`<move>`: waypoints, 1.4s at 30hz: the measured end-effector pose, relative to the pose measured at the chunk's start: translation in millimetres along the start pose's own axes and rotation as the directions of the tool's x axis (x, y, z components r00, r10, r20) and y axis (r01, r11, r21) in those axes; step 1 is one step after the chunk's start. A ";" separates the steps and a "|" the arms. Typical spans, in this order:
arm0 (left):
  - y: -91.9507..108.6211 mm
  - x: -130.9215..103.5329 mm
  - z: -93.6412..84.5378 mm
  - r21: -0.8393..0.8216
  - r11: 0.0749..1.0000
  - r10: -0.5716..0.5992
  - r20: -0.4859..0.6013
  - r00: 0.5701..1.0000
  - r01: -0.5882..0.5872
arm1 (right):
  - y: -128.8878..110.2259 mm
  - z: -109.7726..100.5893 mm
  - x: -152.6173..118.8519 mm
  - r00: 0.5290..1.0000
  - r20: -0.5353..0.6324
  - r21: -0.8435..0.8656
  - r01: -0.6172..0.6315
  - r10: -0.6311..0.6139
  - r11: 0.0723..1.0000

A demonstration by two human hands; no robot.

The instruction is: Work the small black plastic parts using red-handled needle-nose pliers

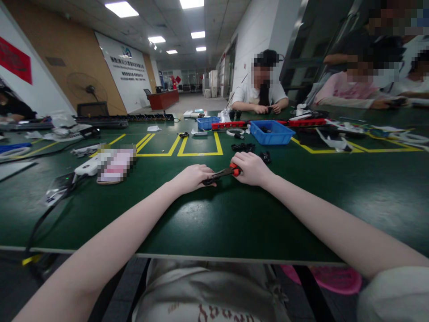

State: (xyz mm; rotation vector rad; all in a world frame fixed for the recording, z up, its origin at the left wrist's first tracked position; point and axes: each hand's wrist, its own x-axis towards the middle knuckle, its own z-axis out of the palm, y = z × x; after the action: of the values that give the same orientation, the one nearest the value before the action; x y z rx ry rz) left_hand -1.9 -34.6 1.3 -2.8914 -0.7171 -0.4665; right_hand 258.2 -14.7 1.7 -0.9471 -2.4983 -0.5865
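My right hand [252, 168] is closed around the red handles of a pair of pliers [226, 172], whose metal jaws point left. My left hand [194, 178] is closed on a small black part [209, 181], perhaps a cable piece; its exact kind is too small to make out. The jaws of the pliers meet this black part at the left fingertips. Both hands are just above the green table [201, 223]. Just beyond my right hand lie a bundle of black cables [243, 147] and a small black piece [265, 156].
A blue bin [271, 132] stands beyond my right hand, with a smaller blue bin [208, 122] farther back. On the left lie a phone [116, 166], a white power strip [87, 165] and a black cord [39, 223]. A person [259, 91] sits across the table.
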 end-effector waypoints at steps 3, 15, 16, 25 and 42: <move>1.4 -0.2 -1.3 -0.005 1.000 0.004 -0.001 1.000 -0.004 | 0.1 -0.5 0.1 1.000 0.018 0.021 0.014 -0.015 1.000; 2.7 -0.7 -3.3 -0.030 1.000 -0.001 0.011 1.000 0.001 | 2.4 -0.1 0.6 0.997 0.058 0.095 0.037 -0.043 0.995; 2.6 -0.6 -3.1 -0.028 1.000 0.001 0.012 1.000 -0.001 | 2.7 0.1 0.6 0.997 0.059 0.098 0.038 -0.044 0.994; 4.1 0.1 -3.6 0.000 1.000 0.009 0.019 1.000 -0.009 | 2.3 -0.3 0.1 0.999 0.012 0.076 0.032 -0.033 0.997; 5.4 -1.0 -6.1 -0.067 0.998 -0.016 0.029 0.999 0.018 | 0.8 0.0 0.5 0.998 0.030 0.039 0.062 -0.063 0.997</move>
State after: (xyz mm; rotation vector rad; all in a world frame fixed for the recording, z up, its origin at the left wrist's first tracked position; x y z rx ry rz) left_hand -1.8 -41.0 6.5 -2.9621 -0.7451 -0.4603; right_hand 258.3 -13.9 2.1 -0.8728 -2.5654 -0.5462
